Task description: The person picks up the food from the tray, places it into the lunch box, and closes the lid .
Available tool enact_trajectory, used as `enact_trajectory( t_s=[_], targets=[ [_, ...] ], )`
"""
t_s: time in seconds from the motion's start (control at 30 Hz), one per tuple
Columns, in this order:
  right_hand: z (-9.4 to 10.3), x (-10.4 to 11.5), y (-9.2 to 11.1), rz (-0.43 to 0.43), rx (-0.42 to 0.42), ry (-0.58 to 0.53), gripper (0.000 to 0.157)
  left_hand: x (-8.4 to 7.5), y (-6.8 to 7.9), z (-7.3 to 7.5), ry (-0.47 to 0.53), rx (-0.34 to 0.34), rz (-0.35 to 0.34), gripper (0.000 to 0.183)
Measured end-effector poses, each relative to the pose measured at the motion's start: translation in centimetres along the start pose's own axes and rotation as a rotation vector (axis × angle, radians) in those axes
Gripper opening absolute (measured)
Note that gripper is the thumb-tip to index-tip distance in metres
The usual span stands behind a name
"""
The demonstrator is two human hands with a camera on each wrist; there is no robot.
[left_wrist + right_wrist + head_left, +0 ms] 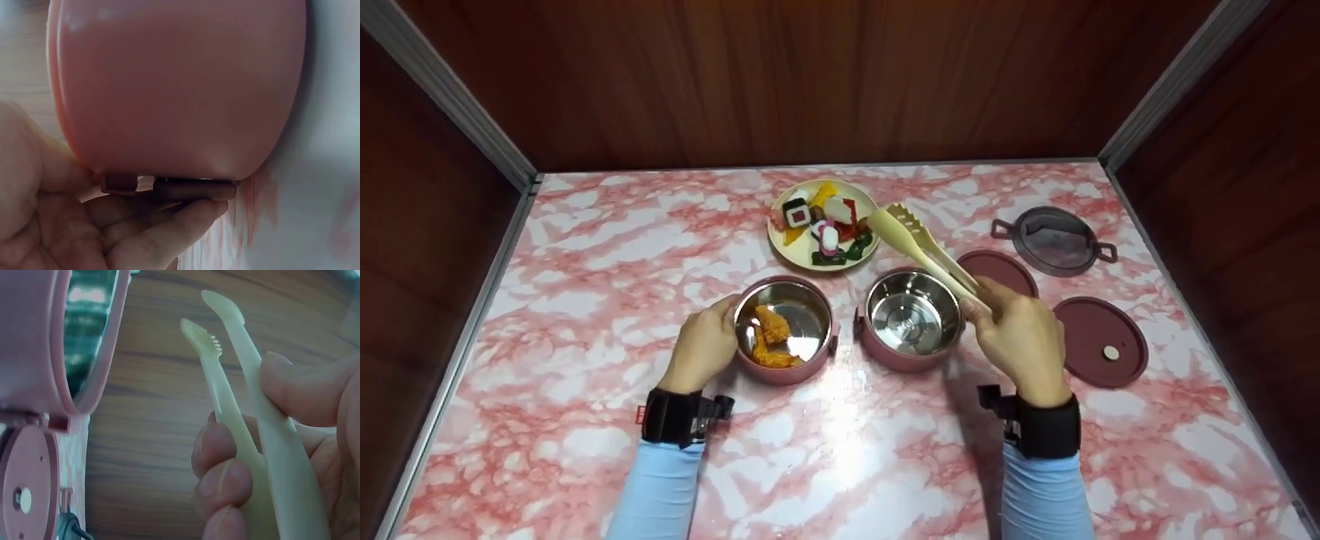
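Note:
My left hand (701, 345) grips the side of a pink lunch container (789, 376); in the left wrist view its fingers curl under the dark side clasp (194, 190). Two pieces of fried chicken (771, 325) lie inside that steel-lined container. A second pink container (905, 362) stands to its right, with only bare steel visible inside. Above this one, my right hand (1024, 341) holds pale yellow tongs (930, 251), thumb on one arm and fingers on the other. The tong tips are apart with nothing between them, near the plate's right edge in the head view.
A cream plate (780, 253) with sushi, vegetables and other food pieces sits behind the containers. On the right lie a round maroon lid (1091, 330), another maroon lid (1001, 271) and a dark two-handled lid (1054, 251). Wooden walls enclose the marbled table (607, 300).

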State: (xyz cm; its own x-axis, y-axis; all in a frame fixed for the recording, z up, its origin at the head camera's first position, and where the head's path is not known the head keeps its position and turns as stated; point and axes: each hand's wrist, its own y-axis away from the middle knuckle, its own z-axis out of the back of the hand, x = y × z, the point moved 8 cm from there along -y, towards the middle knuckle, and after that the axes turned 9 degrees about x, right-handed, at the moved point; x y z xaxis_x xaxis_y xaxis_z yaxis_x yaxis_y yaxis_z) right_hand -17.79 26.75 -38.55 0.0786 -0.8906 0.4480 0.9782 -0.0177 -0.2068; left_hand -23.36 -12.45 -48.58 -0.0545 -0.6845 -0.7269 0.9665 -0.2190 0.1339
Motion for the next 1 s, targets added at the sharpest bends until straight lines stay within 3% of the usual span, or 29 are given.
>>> enact_trajectory(
  t_s=[0.27,0.57,0.77,1.0],
  targets=[
    [0.3,0.2,-0.3,-0.015,0.039,0.017,0.038,0.6,0.6,1.1,-0.011,-0.01,0.014,0.041],
    [1.2,-0.3,-1.0,0.012,0.07,0.093,0.039,0.2,0.5,1.1,-0.003,-0.004,0.015,0.042],
    [2.3,1.5,-4.5,0.153,0.125,0.201,0.035,-0.2,0.1,0.5,-0.001,-0.004,0.001,0.041],
    [1.3,6.5,-10.6,0.372,0.228,0.404,0.031,-0.2,0.0,-0.1,-0.005,-0.004,0.001,0.041]
  ],
)
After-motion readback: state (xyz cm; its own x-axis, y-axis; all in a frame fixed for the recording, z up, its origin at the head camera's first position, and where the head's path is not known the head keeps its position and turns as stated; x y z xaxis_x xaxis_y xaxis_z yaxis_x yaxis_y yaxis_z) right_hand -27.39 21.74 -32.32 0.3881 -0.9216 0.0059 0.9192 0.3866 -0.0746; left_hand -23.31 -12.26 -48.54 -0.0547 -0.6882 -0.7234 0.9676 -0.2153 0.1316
